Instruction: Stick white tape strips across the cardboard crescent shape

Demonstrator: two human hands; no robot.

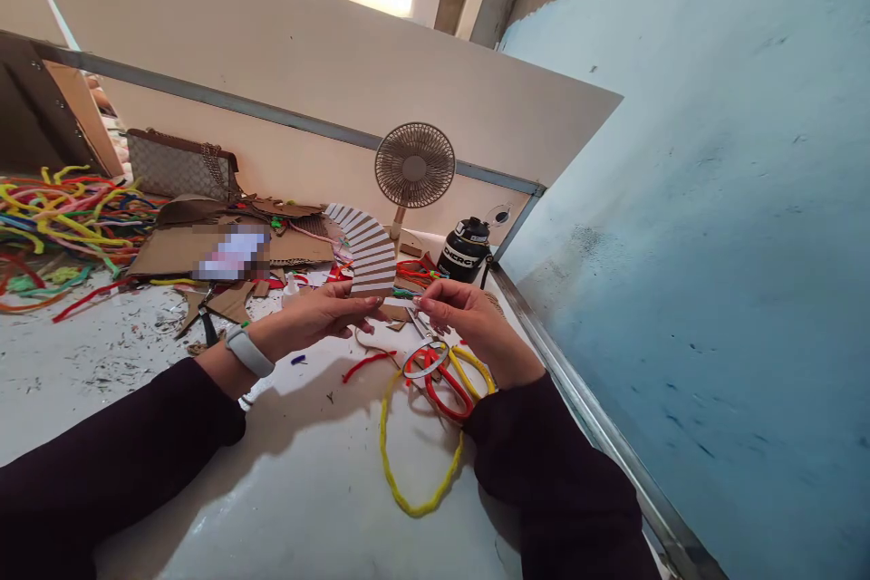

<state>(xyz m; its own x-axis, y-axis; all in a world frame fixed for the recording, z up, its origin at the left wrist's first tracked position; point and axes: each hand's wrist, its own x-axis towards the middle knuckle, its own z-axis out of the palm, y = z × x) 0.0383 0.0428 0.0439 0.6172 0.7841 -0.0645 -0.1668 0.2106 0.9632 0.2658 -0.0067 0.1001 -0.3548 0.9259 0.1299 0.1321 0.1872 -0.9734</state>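
Observation:
My left hand (333,313) grips the lower end of a curved cardboard piece (371,249) with white strips across its brown face, raised above the table. Close to its right, my right hand (462,317) is closed in a pinch at thumb and fingertips; whatever is in the pinch is too small to make out. Beneath the right hand lie scissors (422,326), partly hidden by fuzzy cords. A yellow fuzzy cord (384,444) makes a wide loop on the table below the right wrist, and a red cord (371,364) lies between the hands.
A small fan (414,165) and a black bottle (466,249) stand at the back. Left of them are a phone (233,256) on cardboard (163,245), a handbag (180,165) and piled colourful fuzzy cords (61,208). A blue wall (713,245) bounds the right side.

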